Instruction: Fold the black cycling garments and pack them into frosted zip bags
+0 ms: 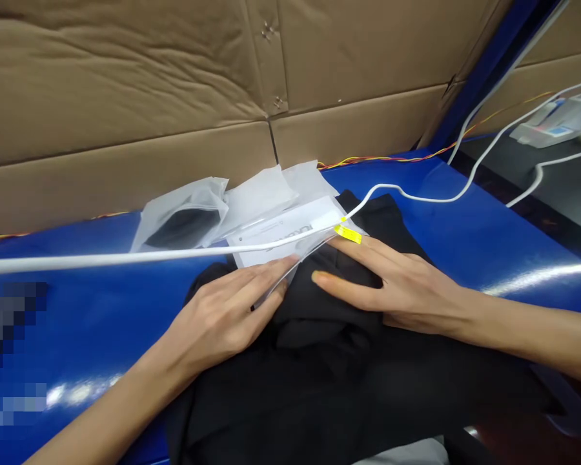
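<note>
Left hand [217,320] and right hand [397,287]: both open, flat on black garment [319,381], at six o'clock. Plastic bag [275,236], twelve o'clock. White cable [126,256] lies across it; could snag if tugged.

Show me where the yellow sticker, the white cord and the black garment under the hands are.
Yellow sticker [347,234]: head view, on the middle of the sticker.
White cord [126,256]: head view, on its straight run across the blue surface.
Black garment [329,361]: head view, on the cloth just below the hands.
</note>
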A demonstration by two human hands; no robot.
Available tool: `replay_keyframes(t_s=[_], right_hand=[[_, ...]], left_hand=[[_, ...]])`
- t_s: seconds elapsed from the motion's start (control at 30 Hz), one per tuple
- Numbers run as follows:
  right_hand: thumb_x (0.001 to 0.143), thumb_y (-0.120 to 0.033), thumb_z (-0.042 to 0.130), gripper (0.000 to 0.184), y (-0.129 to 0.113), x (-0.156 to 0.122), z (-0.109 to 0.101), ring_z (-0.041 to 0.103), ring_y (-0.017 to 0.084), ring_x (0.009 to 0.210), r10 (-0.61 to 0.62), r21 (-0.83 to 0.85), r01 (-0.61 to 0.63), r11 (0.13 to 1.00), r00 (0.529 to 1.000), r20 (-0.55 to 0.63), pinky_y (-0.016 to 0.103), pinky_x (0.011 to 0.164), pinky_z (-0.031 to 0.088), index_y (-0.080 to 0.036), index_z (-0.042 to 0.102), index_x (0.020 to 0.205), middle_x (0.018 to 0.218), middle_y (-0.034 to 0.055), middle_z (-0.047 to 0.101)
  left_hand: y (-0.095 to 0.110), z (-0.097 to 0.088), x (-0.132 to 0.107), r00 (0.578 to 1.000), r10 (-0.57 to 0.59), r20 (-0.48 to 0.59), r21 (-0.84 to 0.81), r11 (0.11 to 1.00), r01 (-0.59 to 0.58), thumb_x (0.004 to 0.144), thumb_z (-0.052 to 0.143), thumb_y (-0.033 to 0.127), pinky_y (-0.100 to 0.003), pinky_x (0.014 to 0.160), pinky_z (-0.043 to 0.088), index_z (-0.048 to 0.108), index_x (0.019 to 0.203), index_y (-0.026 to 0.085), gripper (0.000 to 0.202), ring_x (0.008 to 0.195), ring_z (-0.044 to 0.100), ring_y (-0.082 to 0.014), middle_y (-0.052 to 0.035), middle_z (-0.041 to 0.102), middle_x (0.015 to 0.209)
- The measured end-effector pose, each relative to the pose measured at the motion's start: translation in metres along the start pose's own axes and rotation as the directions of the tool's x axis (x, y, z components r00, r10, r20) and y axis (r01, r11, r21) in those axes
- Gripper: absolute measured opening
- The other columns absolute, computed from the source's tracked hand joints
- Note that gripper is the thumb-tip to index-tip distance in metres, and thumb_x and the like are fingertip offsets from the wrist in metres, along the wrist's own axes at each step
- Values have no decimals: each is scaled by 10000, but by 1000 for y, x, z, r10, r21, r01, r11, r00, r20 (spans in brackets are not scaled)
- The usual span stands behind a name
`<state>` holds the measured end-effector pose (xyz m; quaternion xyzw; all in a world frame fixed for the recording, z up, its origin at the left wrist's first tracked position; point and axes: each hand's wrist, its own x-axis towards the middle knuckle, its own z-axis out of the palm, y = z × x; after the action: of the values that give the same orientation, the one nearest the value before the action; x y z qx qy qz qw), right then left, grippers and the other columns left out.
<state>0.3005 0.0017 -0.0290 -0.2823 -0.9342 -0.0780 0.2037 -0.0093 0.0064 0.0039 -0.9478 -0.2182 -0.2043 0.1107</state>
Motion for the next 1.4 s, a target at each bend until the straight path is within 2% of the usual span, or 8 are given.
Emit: replay_keyframes(t_s=[0.07, 0.23, 0.4, 0.5, 0.63, 1.0, 1.2, 1.4], right_hand=[[938, 30, 503, 833, 2, 0, -2, 523, 383, 1482, -40, -24, 42, 999, 998, 56, 449, 859, 680, -408, 388, 1638, 1688, 178, 429], [918, 43, 485, 719, 5, 3, -2, 594, 388, 1375, -93, -60, 94, 994, 996, 19, 402, 786, 685, -271, 530, 1563, 1640, 150, 514], [796, 82, 493, 714, 0, 6, 0, 593, 385, 1364, -48, -112, 43, 993, 998, -43, 383, 788, 683, -171, 603, 1455, 1558, 167, 601], [702, 39, 568, 751, -2, 8, -2, 578, 414, 1377, -32, -80, 28, 996, 998, -50, 429, 829, 683, -122, 591, 1436, 1544, 213, 599], [558, -60, 618, 884, -1, 8, -3, 571, 461, 1372, -13, -28, 12, 1000, 999, -35, 509, 873, 667, -91, 570, 1440, 1552, 260, 571], [696, -78, 586, 729, 1, 8, -1, 425, 382, 1561, -101, 32, 101, 994, 995, -4, 661, 1247, 380, -31, 602, 1423, 1578, 260, 555], [858, 35, 514, 747, 4, 7, 3, 516, 377, 1497, -146, -22, 145, 989, 987, -61, 699, 1175, 441, -203, 501, 1566, 1581, 259, 545], [848, 146, 492, 1012, 12, 2, 2, 378, 343, 1592, -69, 75, 60, 995, 989, 129, 498, 1092, 575, -487, 367, 1627, 1768, 120, 288]], left_hand=[[1, 1, 1, 1000, -21, -9, -30, 999, 21, 1068, 534, 121, -305, 1143, 565, 628, 1363, 119, 310, 1281, 730, -243, -136, 750, 1379], [3, 1, 4, 986, -164, -1, -122, 979, 162, 1087, 516, 156, -234, 1164, 528, 609, 1413, 133, 340, 1244, 747, -188, -93, 765, 1363], [4, 0, 6, 997, -42, -63, -87, 996, 37, 984, 536, 31, -274, 1154, 560, 677, 1169, 148, 260, 1263, 738, -205, -112, 768, 1352], [3, 0, 6, 997, 63, -51, -4, 998, -64, 915, 545, 17, -359, 1212, 530, 636, 896, 172, 180, 1326, 701, -253, -154, 740, 1391], [4, 2, 4, 998, 45, -39, 14, 999, -44, 940, 539, 51, -388, 1206, 539, 606, 870, 174, 157, 1332, 697, -257, -188, 730, 1395], [6, 2, 6, 996, 25, -91, 13, 1000, -24, 992, 542, 43, -370, 1166, 578, 633, 913, 185, 186, 1245, 746, -217, -132, 784, 1308], [10, 2, 4, 985, -166, -54, -138, 978, 158, 1081, 500, 141, -309, 1200, 537, 640, 1381, 208, 338, 1212, 760, -173, -10, 782, 1336], [13, -1, 5, 981, -192, -37, -214, 960, 180, 1048, 544, 117, -262, 1207, 516, 579, 1497, 238, 466, 1258, 737, -162, 19, 757, 1384]])
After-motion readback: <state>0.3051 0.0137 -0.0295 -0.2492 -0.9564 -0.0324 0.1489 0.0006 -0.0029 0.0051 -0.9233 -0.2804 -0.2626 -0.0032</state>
